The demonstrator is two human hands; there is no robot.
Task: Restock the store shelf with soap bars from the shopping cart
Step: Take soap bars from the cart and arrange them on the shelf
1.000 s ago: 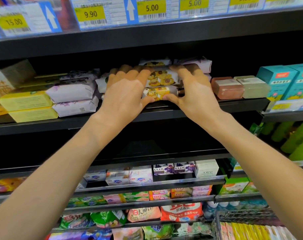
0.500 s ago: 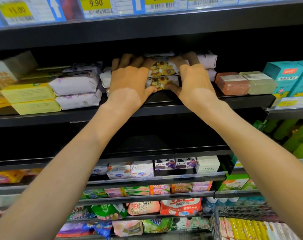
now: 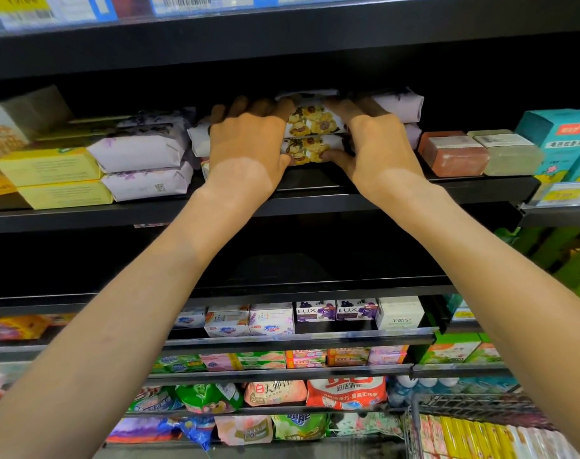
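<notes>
Two paper-wrapped soap bars with a yellow flower print (image 3: pixel 312 135) lie stacked one on the other on the black shelf (image 3: pixel 315 207). My left hand (image 3: pixel 249 144) grips the stack's left side, fingers over the top and thumb under the lower bar. On the stack's right side my right hand (image 3: pixel 378 144) holds it the same way. More white-wrapped bars (image 3: pixel 401 106) lie behind and to the right. The shopping cart's wire rim (image 3: pixel 464 409) shows at the bottom right.
Lavender-wrapped bars (image 3: pixel 143 160) and yellow boxes (image 3: pixel 50 177) fill the shelf to the left. A brown bar (image 3: pixel 454 154), a green bar (image 3: pixel 507 154) and teal boxes (image 3: pixel 560 140) stand to the right. Lower shelves hold boxed soaps and bags.
Both hands have pushed the two flower-print bars further back on the shelf. The camera has come closer and tilted down a little.
</notes>
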